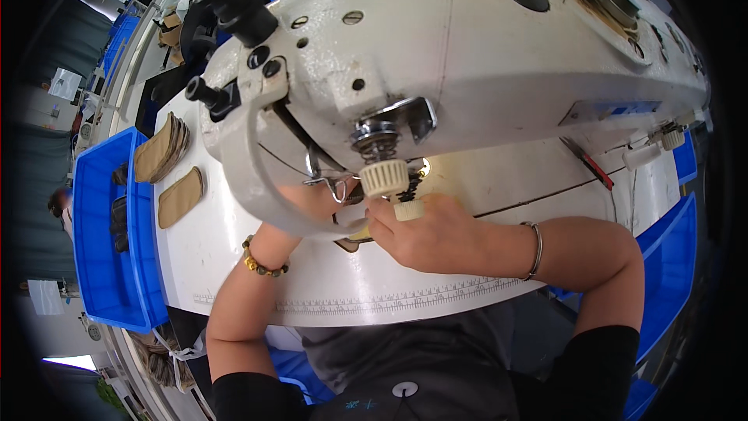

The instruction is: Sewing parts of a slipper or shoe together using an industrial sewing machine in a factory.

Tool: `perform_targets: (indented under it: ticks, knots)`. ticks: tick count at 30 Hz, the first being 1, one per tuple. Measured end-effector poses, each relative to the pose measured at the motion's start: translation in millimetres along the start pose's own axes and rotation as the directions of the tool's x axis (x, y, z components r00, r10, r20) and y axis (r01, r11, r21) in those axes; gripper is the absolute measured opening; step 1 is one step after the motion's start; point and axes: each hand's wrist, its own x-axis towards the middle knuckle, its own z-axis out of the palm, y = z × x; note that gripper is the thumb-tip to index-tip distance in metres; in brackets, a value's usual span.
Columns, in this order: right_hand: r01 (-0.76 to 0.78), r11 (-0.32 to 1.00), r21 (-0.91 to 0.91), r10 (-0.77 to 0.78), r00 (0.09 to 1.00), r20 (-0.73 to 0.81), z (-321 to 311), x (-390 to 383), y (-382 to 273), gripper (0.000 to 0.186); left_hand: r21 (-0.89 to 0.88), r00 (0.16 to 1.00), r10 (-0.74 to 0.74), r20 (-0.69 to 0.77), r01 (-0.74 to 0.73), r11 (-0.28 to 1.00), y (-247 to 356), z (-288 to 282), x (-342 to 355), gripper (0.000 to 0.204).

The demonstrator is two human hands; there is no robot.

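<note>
Ruler edge: A printed scale (366, 302) is running along the white table (195, 265), on the wearer's side of the sewing machine (467, 54).
Workpiece: A small dark-edged piece (352, 245) is lying low under the sewing machine's head, between the hands and mostly covered; good handling is probably depending on keeping it flat and square to the machine.
Right hand: The right hand (425, 238) is bending in under the sewing machine's head, its fingers curling close together beside the piece; whether they are pinching it, one cannot tell. Light fingertip pressure is likely serving better than pulling.
Left hand: The left hand (313, 199) is reaching under the sewing machine's head, partly hidden behind its curved white guard (251, 187); its fingertips are not showing, so its grip is impossible to tell. Matching the right hand's pressure is likely helping to prevent twisting.
Needle area: The sewing machine's ribbed knob (384, 178) and guard are blocking this view of the stitching point; fingers working this close are calling for care.
Red-handled tool: A slim tool (596, 171) is lying right of the hands, beside the sewing machine's base.
Tan pieces: A stack (162, 150) and a single piece (181, 197) are resting left of the sewing machine.
Blue bin: A bin (144, 265) holding dark pieces is standing farther left of the sewing machine.
</note>
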Motion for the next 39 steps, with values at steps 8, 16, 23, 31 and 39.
perform_targets:
  ticks: [8,16,23,31,39]
  knots:
    - [-0.013,0.999,-0.048,0.020,0.988,0.151,-6.1,1.2,-4.0,0.009,0.002,0.997,0.080,-0.003,-0.080,0.997,4.0,4.2,-3.5,0.025]
    - [-0.033,0.991,0.133,0.023,0.997,0.076,-12.8,7.0,-2.6,0.012,-0.101,0.987,0.139,0.081,-0.131,0.986,7.4,-0.7,4.3,0.029]
    - [-0.036,0.993,0.115,0.028,0.997,0.068,-9.3,3.4,-2.6,0.013,-0.034,0.990,0.025,0.139,-0.020,0.999,14.4,-1.6,3.5,0.031]
    - [-0.003,0.999,0.050,0.001,0.999,0.046,-11.9,5.8,0.1,0.011,0.110,0.993,0.105,0.053,-0.110,0.988,10.6,0.6,0.6,0.032]
    - [0.001,1.000,0.004,-0.001,0.998,0.061,-10.5,5.4,2.1,0.015,0.078,0.998,0.059,0.013,-0.059,0.995,13.9,-5.7,-4.8,0.034]
